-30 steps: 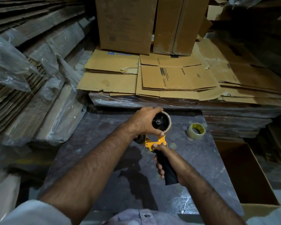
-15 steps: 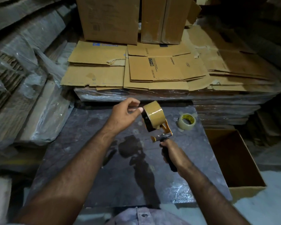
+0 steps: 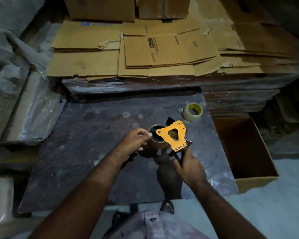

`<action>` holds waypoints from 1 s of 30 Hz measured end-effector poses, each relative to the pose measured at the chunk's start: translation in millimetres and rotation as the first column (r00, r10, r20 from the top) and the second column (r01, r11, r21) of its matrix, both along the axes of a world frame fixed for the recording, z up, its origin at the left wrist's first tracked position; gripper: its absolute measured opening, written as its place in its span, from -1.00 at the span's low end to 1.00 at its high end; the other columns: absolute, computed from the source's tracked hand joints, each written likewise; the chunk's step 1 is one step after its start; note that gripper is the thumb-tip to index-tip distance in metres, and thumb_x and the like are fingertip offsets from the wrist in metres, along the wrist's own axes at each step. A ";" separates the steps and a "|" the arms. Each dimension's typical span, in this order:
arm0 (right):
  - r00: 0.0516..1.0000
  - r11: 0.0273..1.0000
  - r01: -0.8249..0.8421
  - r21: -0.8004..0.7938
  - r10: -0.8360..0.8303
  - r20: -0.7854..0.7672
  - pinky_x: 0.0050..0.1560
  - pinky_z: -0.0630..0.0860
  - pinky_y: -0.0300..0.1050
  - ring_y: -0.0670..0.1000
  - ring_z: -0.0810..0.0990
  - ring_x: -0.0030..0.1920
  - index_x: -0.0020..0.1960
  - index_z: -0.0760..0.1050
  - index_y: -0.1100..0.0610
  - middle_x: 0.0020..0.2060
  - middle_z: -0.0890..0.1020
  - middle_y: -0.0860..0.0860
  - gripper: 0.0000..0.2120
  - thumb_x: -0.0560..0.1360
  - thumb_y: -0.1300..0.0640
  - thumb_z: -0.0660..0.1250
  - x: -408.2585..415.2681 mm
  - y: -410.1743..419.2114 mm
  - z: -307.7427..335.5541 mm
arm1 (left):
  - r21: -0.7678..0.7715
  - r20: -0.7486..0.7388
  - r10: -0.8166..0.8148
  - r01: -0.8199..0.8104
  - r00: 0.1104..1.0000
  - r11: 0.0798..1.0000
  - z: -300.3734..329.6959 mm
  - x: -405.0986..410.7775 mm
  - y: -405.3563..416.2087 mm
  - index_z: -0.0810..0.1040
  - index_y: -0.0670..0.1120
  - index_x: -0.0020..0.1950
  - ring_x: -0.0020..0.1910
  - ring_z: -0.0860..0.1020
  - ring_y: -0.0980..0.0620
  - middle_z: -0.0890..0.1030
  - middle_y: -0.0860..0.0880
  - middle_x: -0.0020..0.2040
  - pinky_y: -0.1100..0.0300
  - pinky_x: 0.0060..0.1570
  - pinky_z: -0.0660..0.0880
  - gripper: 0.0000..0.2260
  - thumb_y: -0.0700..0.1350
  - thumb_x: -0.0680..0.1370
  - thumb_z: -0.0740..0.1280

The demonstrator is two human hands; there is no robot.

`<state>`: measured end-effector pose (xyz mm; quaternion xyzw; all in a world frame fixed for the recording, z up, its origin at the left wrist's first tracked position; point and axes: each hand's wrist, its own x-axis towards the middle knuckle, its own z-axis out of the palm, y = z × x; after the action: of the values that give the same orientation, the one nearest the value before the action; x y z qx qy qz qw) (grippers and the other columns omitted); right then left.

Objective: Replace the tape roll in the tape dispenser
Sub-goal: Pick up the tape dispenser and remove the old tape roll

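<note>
The tape dispenser [image 3: 175, 135] has an orange plate and a black handle. It is turned flat over the dark table [image 3: 86, 144], plate side up. My right hand [image 3: 188, 167] is closed around its handle. A brown tape roll [image 3: 156, 139] sits on the dispenser's black hub, partly hidden under the orange plate. My left hand [image 3: 134, 143] is at the roll's left side, thumb and fingertips pinching at its rim. A second roll, clear tape with a yellow core [image 3: 192, 112], lies flat near the table's far right corner.
Flattened cardboard sheets [image 3: 162, 52] are stacked behind the table on wrapped bundles. An open cardboard box [image 3: 245, 152] stands on the floor at the right. Plastic-wrapped cardboard bundles [image 3: 29, 107] lean at the left. Upright boxes [image 3: 100, 7] stand at the back.
The dispenser has been lowered and turned so its orange plate faces up. My left hand followed down and now pinches at the roll's left rim. The camera tilted further down.
</note>
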<state>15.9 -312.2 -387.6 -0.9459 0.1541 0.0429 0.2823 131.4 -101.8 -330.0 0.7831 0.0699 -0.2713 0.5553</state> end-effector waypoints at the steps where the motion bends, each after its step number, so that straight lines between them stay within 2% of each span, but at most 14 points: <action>1: 1.000 1.000 -0.005 -0.014 0.005 -0.027 -0.11 0.56 0.07 0.27 0.66 -0.02 0.18 0.32 0.11 0.00 0.67 0.17 -0.59 0.55 -0.19 0.25 -3.1 -3.4 -3.0 | 0.004 -0.020 -0.011 0.011 1.000 1.000 -5.6 -4.4 -2.9 0.59 0.00 0.10 0.09 0.65 0.00 0.67 -0.04 0.11 0.12 -0.06 0.58 -0.85 0.02 0.60 0.37; 5: 0.996 1.000 -0.025 -0.008 0.024 -0.091 -0.09 0.59 0.11 0.25 0.67 -0.06 0.16 0.29 0.10 -0.02 0.67 0.16 -0.59 0.55 -0.21 0.23 -12.3 -19.4 -15.9 | -0.002 -0.063 0.029 -0.029 0.998 1.000 -26.1 -16.4 -18.0 0.57 0.03 0.12 0.09 0.66 -0.02 0.66 -0.05 0.12 -0.03 0.08 0.62 -0.84 0.03 0.58 0.39; 8: 0.992 0.999 -0.031 0.022 0.033 -0.125 -0.13 0.54 0.05 0.29 0.66 -0.04 0.20 0.30 0.13 -0.01 0.66 0.19 -0.56 0.52 -0.15 0.32 -6.3 -20.5 -12.8 | -0.062 -0.048 0.060 -0.063 0.997 0.996 -21.8 -18.4 -16.7 0.56 0.07 0.14 0.11 0.65 -0.02 0.66 -0.03 0.13 -0.04 0.08 0.62 -0.83 0.02 0.57 0.41; 10: 0.988 0.989 -0.028 0.142 0.050 -0.149 -0.11 0.57 0.08 0.28 0.66 -0.03 0.29 0.34 0.12 0.01 0.67 0.17 -0.53 0.50 -0.07 0.39 -1.2 -27.4 -11.7 | -0.120 -0.025 0.094 -0.096 0.995 0.988 -19.5 -21.0 -18.4 0.56 0.10 0.20 0.15 0.62 0.04 0.64 0.02 0.19 0.01 0.05 0.59 -0.79 -0.02 0.57 0.41; 11: 0.987 0.965 -0.003 0.261 0.044 -0.152 -0.14 0.59 0.09 0.24 0.67 -0.09 0.33 0.38 0.08 -0.01 0.67 0.13 -0.54 0.51 -0.02 0.41 0.6 -29.7 -8.2 | -0.141 0.000 0.123 -0.121 0.992 0.983 -17.8 -21.8 -19.4 0.55 0.10 0.23 0.15 0.61 0.08 0.61 0.04 0.23 0.04 0.02 0.56 -0.76 -0.07 0.57 0.40; 13: 0.982 0.842 0.088 0.533 0.017 -0.189 -0.37 0.55 0.00 0.12 0.61 -0.37 0.30 0.46 0.08 -0.17 0.63 0.13 -0.68 0.56 0.11 0.36 4.4 -31.1 0.4 | -0.147 0.042 0.193 -0.186 0.980 0.972 -15.1 -20.8 -20.8 0.54 0.08 0.26 0.11 0.60 0.10 0.57 0.06 0.27 0.08 -0.02 0.53 -0.68 -0.20 0.55 0.36; 15: 0.960 0.648 0.208 0.733 0.007 -0.279 -0.52 0.42 -0.13 0.07 0.47 -0.52 0.19 0.46 0.25 -0.27 0.56 0.19 -0.82 0.63 0.18 0.23 10.1 -29.8 12.7 | -0.126 0.044 0.233 -0.226 0.971 0.966 -13.2 -18.6 -23.1 0.56 0.08 0.23 0.13 0.59 0.06 0.57 0.05 0.28 0.08 -0.03 0.53 -0.65 -0.26 0.52 0.33; 17: 0.934 0.465 0.291 0.836 0.053 -0.354 -0.49 0.42 -0.16 0.08 0.46 -0.49 0.08 0.45 0.27 -0.27 0.55 0.19 -0.84 0.66 0.20 0.13 16.6 -29.0 22.8 | -0.120 0.039 0.240 -0.233 0.970 0.965 -13.4 -19.7 -26.5 0.57 0.05 0.21 0.14 0.58 0.06 0.57 0.02 0.27 0.09 -0.05 0.52 -0.68 -0.25 0.52 0.36; 19: 0.917 0.335 0.327 0.884 0.112 -0.382 -0.40 0.47 -0.11 0.08 0.48 -0.42 0.04 0.46 0.24 -0.26 0.55 0.17 -0.83 0.60 0.26 0.10 21.5 -29.2 27.3 | -0.137 0.070 0.240 -0.229 0.968 0.964 -16.2 -23.1 -31.3 0.56 0.00 0.22 0.11 0.59 0.05 0.59 -0.01 0.26 0.12 -0.10 0.51 -0.70 -0.24 0.52 0.41; 23: 0.884 0.224 0.393 0.892 0.176 -0.433 -0.38 0.42 -0.12 0.04 0.42 -0.43 -0.01 0.50 0.22 -0.31 0.51 0.12 -0.77 0.42 0.26 0.13 25.0 -32.8 23.7 | -0.173 0.172 0.265 -0.236 0.949 0.956 -22.2 -27.4 -39.4 0.51 -0.01 0.22 -0.03 0.62 0.03 0.57 -0.01 0.24 0.24 -0.19 0.54 -0.65 -0.23 0.49 0.49; 25: 0.861 0.169 0.437 0.883 0.206 -0.465 -0.42 0.39 -0.15 0.02 0.40 -0.47 -0.04 0.51 0.22 -0.37 0.49 0.10 -0.72 0.33 0.19 0.14 25.3 -34.5 19.5 | -0.170 0.189 0.273 -0.243 0.943 0.955 -27.8 -29.1 -41.0 0.50 0.04 0.21 0.01 0.63 -0.01 0.57 0.00 0.24 0.22 -0.14 0.56 -0.61 -0.19 0.46 0.53; 27: 0.837 0.123 0.486 0.865 0.220 -0.501 -0.48 0.38 -0.18 0.02 0.39 -0.51 -0.07 0.52 0.24 -0.43 0.47 0.10 -0.70 0.34 0.18 0.09 24.9 -35.1 15.4 | -0.164 0.180 0.291 -0.263 0.940 0.951 -33.0 -30.7 -43.1 0.48 0.09 0.23 0.07 0.61 -0.03 0.56 -0.01 0.27 0.15 -0.10 0.54 -0.58 -0.17 0.46 0.53; 30: 0.804 0.084 0.540 0.837 0.244 -0.543 -0.54 0.38 -0.23 0.02 0.40 -0.55 -0.12 0.53 0.26 -0.47 0.46 0.10 -0.68 0.37 0.19 0.03 22.0 -29.5 2.1 | -0.135 0.087 0.321 -0.308 0.943 0.942 -41.1 -30.6 -44.1 0.45 0.10 0.26 0.03 0.58 0.07 0.56 -0.01 0.29 0.09 -0.14 0.50 -0.59 -0.24 0.51 0.45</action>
<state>37.9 -341.8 -385.5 -0.4205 0.2619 0.3787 0.7817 100.8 -145.9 -371.1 0.7405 0.1478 -0.1401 0.6404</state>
